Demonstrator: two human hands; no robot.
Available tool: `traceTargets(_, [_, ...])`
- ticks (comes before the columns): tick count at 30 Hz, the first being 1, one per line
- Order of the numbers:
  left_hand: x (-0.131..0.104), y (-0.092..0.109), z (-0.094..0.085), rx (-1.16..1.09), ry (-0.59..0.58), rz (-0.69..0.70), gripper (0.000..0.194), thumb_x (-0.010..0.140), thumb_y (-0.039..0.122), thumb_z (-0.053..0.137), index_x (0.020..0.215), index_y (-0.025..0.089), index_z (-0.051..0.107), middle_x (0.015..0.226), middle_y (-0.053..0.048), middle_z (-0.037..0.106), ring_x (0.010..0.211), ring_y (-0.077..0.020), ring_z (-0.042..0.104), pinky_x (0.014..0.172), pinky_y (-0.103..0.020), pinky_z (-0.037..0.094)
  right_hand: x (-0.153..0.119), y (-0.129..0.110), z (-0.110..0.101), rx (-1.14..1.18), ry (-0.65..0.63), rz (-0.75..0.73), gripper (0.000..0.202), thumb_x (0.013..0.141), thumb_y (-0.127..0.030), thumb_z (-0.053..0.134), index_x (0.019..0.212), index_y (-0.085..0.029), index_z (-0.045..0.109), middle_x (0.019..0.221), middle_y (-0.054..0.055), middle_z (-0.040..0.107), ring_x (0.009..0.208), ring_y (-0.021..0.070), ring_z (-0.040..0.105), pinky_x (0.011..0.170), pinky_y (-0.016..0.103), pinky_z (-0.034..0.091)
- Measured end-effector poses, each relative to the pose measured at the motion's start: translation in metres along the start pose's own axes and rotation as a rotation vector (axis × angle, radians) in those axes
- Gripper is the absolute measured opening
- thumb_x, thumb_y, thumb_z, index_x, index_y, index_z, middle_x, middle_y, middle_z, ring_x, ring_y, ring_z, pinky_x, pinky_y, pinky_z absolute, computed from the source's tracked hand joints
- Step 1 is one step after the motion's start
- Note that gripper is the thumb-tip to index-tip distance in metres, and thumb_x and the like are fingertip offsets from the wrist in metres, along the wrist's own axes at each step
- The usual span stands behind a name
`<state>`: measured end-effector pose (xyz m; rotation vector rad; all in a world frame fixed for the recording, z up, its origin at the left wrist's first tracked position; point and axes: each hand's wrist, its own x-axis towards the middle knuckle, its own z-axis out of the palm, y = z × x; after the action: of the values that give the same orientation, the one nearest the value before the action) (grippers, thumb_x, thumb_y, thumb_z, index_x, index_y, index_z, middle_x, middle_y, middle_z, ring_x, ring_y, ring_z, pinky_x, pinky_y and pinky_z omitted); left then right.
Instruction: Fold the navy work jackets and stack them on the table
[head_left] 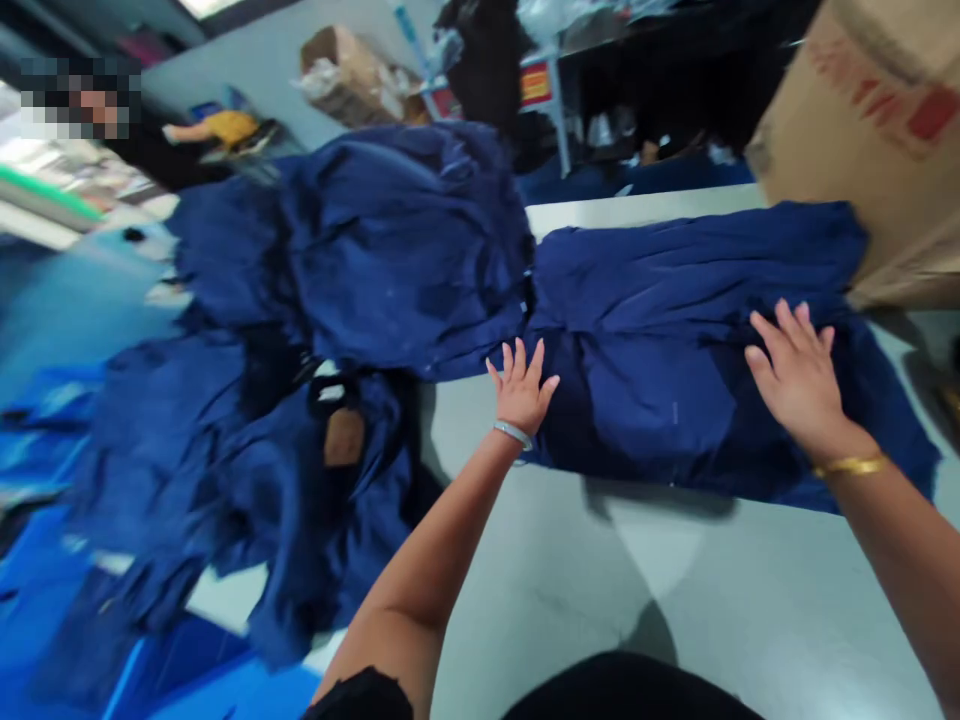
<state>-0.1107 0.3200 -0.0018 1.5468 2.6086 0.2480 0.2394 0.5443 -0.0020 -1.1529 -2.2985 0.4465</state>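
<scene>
Your left hand (523,385) is flat with the fingers spread, palm down at the left end of the navy garment (652,390). Your right hand (799,375) is likewise spread, palm down over the garment's right part. Neither hand is clamped on anything; fingers and thumb stand apart on both. How firmly either palm presses, you cannot tell from this view.

Locate the garment on the pale table (555,570), directly ahead of you, laid lengthwise from left to right, with a long crease running along it. Setting the hands near opposite ends probably keeps the cloth extended between them; open palms suit thin fabric, since they spread the load and avoid pinching in new wrinkles.

Note the thick navy bundle (405,260) just beside the garment's left end. Loose navy clothing (292,500) lies nearer to you on the left, rumpled, with a brown patch (344,437) showing. Its place to one side probably leaves the surface before you free for flat work. A large cardboard box (862,140) stands beyond the garment's right end; whether the two touch is unclear.
</scene>
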Motion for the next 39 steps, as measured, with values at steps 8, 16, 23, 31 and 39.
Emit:
traceTargets(8, [-0.268,-0.167,-0.004,0.085,0.046,-0.552,0.076,0.099,0.046,0.054,0.164,0.013,0.035,0.171,-0.025,0.024,0.162,-0.0413,0.010,0.127,-0.068,0.013,-0.220,-0.177,0.097,0.352,-0.404,-0.071,0.049,0.102,-0.045,0.042,0.148,-0.037,0.058,0.168,0.004,0.039,0.160,0.0334,0.023,0.128,0.069,0.017])
traceTargets(16, [-0.330,-0.253,-0.041,0.068,0.166,-0.786,0.080,0.098,0.043,0.053,0.164,0.004,0.030,0.170,-0.031,0.020,0.162,-0.0414,0.010,0.128,-0.062,0.018,-0.318,-0.302,0.158,0.374,-0.782,-0.285,0.045,0.098,-0.032,0.050,0.139,-0.025,0.068,0.164,0.009,0.045,0.157,0.0307,0.033,0.129,0.057,0.029])
traceTargets(23, [-0.348,-0.308,-0.080,-0.093,0.238,-0.866,0.055,0.094,0.027,0.053,0.146,0.012,0.061,0.130,-0.022,0.073,0.132,-0.0347,0.062,0.125,-0.061,0.024,-0.336,-0.329,0.160,0.307,-0.835,-0.285,0.042,0.096,-0.030,0.055,0.134,-0.023,0.072,0.160,0.013,0.051,0.155,0.0320,0.037,0.125,0.059,0.034])
traceTargets(31, [-0.355,-0.259,-0.124,-0.231,0.465,-0.443,0.033,0.094,0.025,0.054,0.111,0.023,0.082,0.110,-0.009,0.082,0.106,-0.0256,0.074,0.114,-0.044,0.047,-0.318,-0.339,0.162,0.497,-0.702,-0.085,0.041,0.095,-0.050,0.054,0.117,-0.025,0.078,0.139,0.014,0.069,0.140,0.0334,0.055,0.122,0.059,0.037])
traceTargets(39, [-0.391,-0.076,-0.022,-0.483,0.077,0.133,0.036,0.089,0.011,0.056,0.103,0.030,0.082,0.090,-0.004,0.083,0.089,-0.0224,0.077,0.118,-0.057,0.043,-0.276,-0.373,0.148,0.824,-0.662,0.304,0.073,0.088,-0.064,0.062,0.151,-0.028,0.051,0.154,0.015,0.057,0.136,0.0317,0.059,0.107,0.051,0.053])
